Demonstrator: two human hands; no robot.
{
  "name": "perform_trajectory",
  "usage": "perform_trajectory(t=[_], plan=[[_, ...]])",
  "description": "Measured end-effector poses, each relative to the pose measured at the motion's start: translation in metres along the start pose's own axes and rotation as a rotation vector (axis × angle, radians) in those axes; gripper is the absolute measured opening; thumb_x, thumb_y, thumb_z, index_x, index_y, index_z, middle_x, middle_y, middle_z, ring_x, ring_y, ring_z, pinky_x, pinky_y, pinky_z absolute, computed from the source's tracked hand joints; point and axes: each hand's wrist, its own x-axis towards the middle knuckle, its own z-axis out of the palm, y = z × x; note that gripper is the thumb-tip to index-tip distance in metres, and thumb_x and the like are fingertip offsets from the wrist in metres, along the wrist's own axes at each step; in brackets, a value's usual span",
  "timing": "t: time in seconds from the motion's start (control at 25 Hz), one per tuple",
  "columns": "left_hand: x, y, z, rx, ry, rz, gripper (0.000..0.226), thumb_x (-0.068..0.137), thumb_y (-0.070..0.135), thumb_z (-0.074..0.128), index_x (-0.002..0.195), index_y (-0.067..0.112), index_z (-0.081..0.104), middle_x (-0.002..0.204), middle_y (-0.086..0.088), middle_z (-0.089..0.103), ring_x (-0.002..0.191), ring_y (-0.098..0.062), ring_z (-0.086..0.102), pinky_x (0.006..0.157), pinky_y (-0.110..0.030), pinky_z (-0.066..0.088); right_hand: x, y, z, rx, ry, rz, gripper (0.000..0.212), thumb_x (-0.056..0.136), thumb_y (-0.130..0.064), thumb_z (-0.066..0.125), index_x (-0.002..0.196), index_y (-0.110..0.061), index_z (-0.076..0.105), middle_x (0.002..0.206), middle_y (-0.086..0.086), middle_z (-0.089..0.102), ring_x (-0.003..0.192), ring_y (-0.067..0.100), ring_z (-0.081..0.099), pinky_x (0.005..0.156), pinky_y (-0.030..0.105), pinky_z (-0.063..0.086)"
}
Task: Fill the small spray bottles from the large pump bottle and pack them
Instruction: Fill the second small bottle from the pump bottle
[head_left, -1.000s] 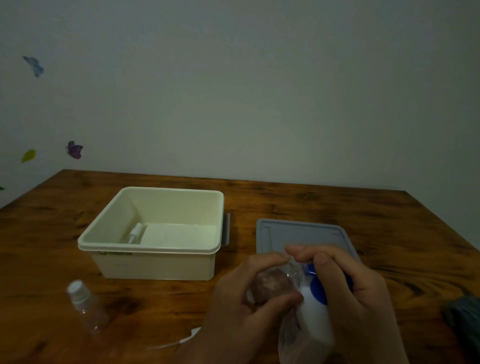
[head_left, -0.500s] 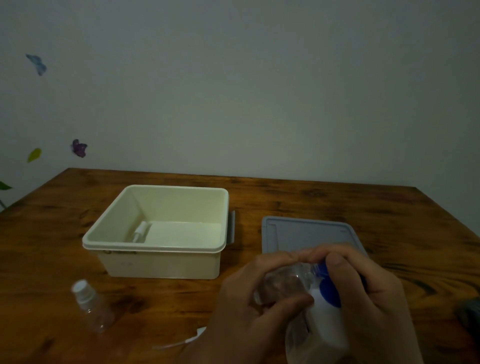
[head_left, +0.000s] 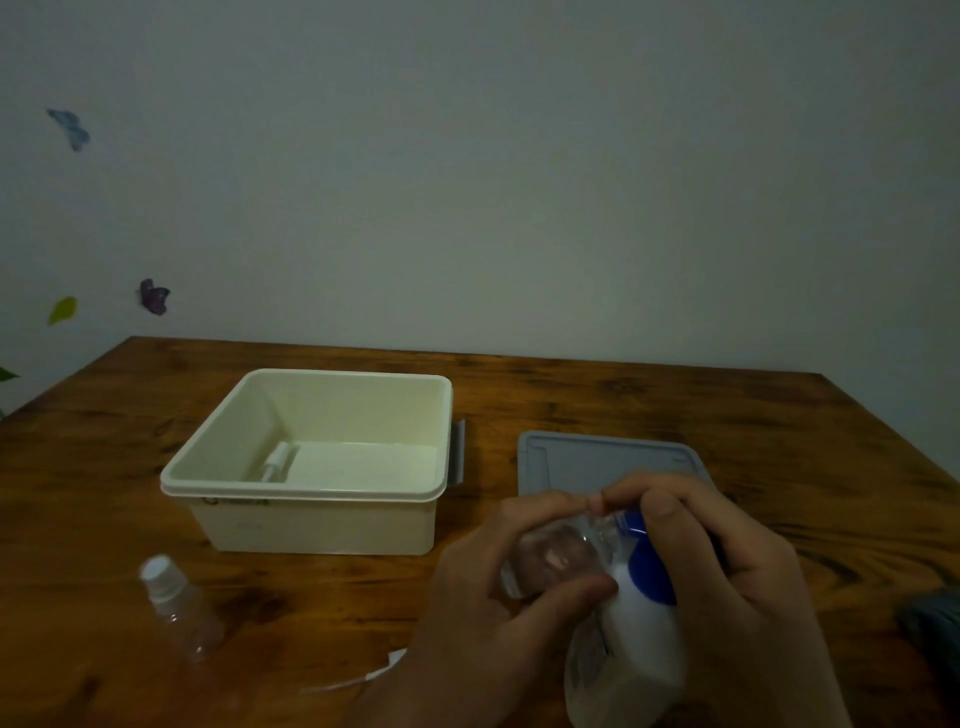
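small clear spray bottle tipped on its side near the front right of the wooden table, gripped by the left hand with fingers curled over the top and thumb pressed under it; open neck pointed right, up against the blue pump head of the large white pump bottle. right hand wrapped round that pump head, thumb down on the front of the blue part, fingers curled behind; whether liquid is passing cannot be told in the dim light. fingertips of both hands nearly touching above the two bottles.

just behind the hands, a grey lid lying flat on the table. to its left, an open cream box with a grey clasp on its right side and a small white spray cap lying inside by the left wall. near the front left, well apart from the hands, a second small clear bottle with a white cap, leaning. a thin white tube piece on the table just left of the left wrist. dark object at the right edge, too cut off to identify. butterfly and leaf stickers on the pale wall at left
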Motion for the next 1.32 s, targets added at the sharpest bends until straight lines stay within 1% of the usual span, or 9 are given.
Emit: perform_trajectory(t=[0.08, 0.16, 0.44, 0.64, 0.84, 0.96, 1.12, 1.2, 1.32], plan=[[0.0002, -0.0013, -0.0005, 0.011, -0.002, -0.001, 0.053, 0.068, 0.044, 0.069, 0.114, 0.062, 0.048, 0.116, 0.042, 0.053, 0.107, 0.013, 0.054, 0.081, -0.004, 0.046, 0.0004, 0.0042, 0.0012, 0.042, -0.006, 0.039, 0.033, 0.075, -0.06, 0.044, 0.087, -0.036, 0.064, 0.091, -0.018, 0.07, 0.084, 0.002, 0.065, 0.068, 0.011, 0.049], [-0.0009, -0.0025, -0.0013, 0.015, -0.021, 0.002, 0.052, 0.07, 0.041, 0.07, 0.115, 0.058, 0.049, 0.117, 0.039, 0.054, 0.108, 0.01, 0.055, 0.081, -0.005, 0.046, -0.0014, 0.0078, 0.0008, 0.063, -0.031, 0.078, 0.031, 0.075, -0.051, 0.04, 0.085, -0.034, 0.064, 0.093, -0.021, 0.07, 0.09, 0.0, 0.066, 0.071, 0.013, 0.049], [-0.0012, 0.0017, -0.0009, -0.012, 0.004, -0.019, 0.054, 0.066, 0.044, 0.07, 0.113, 0.06, 0.049, 0.116, 0.041, 0.053, 0.108, 0.013, 0.053, 0.08, -0.003, 0.044, -0.0009, 0.0062, -0.0018, 0.067, -0.019, 0.099, 0.034, 0.074, -0.053, 0.038, 0.087, -0.037, 0.066, 0.091, -0.013, 0.07, 0.087, 0.007, 0.065, 0.072, 0.028, 0.05], [-0.0019, 0.0031, -0.0016, -0.028, -0.002, -0.027, 0.054, 0.065, 0.044, 0.069, 0.112, 0.06, 0.049, 0.115, 0.042, 0.052, 0.107, 0.014, 0.053, 0.08, -0.003, 0.045, -0.0026, 0.0042, -0.0005, 0.078, -0.004, 0.075, 0.035, 0.075, -0.052, 0.038, 0.092, -0.036, 0.064, 0.093, -0.016, 0.069, 0.089, 0.003, 0.064, 0.071, 0.018, 0.05], [-0.0025, 0.0018, -0.0004, 0.003, -0.026, -0.032, 0.052, 0.066, 0.045, 0.067, 0.111, 0.062, 0.048, 0.115, 0.043, 0.051, 0.108, 0.014, 0.052, 0.081, -0.002, 0.043, -0.0033, 0.0096, 0.0006, 0.074, -0.017, 0.111, 0.034, 0.074, -0.053, 0.037, 0.086, -0.036, 0.065, 0.105, -0.032, 0.064, 0.101, -0.011, 0.058, 0.078, 0.0, 0.04], [-0.0037, 0.0025, 0.001, -0.016, -0.011, -0.037, 0.053, 0.066, 0.043, 0.072, 0.11, 0.061, 0.049, 0.115, 0.039, 0.054, 0.107, 0.011, 0.054, 0.079, -0.004, 0.046, -0.0063, 0.0097, 0.0, 0.072, -0.007, 0.108, 0.032, 0.075, -0.054, 0.038, 0.088, -0.041, 0.064, 0.101, -0.03, 0.065, 0.098, -0.008, 0.06, 0.077, 0.002, 0.042], [-0.0022, 0.003, 0.0002, 0.005, 0.01, -0.01, 0.062, 0.069, 0.025, 0.079, 0.11, 0.061, 0.05, 0.115, 0.039, 0.053, 0.108, 0.011, 0.053, 0.078, -0.004, 0.046, -0.0029, 0.0068, -0.0028, 0.067, -0.005, 0.097, 0.036, 0.075, -0.055, 0.037, 0.089, -0.038, 0.066, 0.097, -0.02, 0.067, 0.091, 0.0, 0.062, 0.071, 0.009, 0.046], [-0.0013, 0.0036, -0.0014, -0.006, 0.0, -0.011, 0.061, 0.067, 0.031, 0.08, 0.111, 0.061, 0.05, 0.116, 0.039, 0.052, 0.109, 0.011, 0.052, 0.079, -0.004, 0.046, -0.0018, 0.0052, -0.001, 0.084, -0.004, 0.105, 0.036, 0.074, -0.056, 0.037, 0.086, -0.036, 0.065, 0.097, -0.019, 0.067, 0.092, 0.001, 0.062, 0.07, 0.011, 0.047], [-0.0012, 0.0036, -0.002, -0.003, -0.003, -0.014, 0.053, 0.066, 0.044, 0.069, 0.113, 0.061, 0.048, 0.117, 0.041, 0.052, 0.11, 0.011, 0.052, 0.08, -0.004, 0.045, -0.0032, 0.0078, -0.0003, 0.082, 0.013, 0.075, 0.036, 0.076, -0.053, 0.038, 0.085, -0.034, 0.067, 0.094, -0.021, 0.067, 0.091, 0.0, 0.063, 0.071, 0.006, 0.045]])
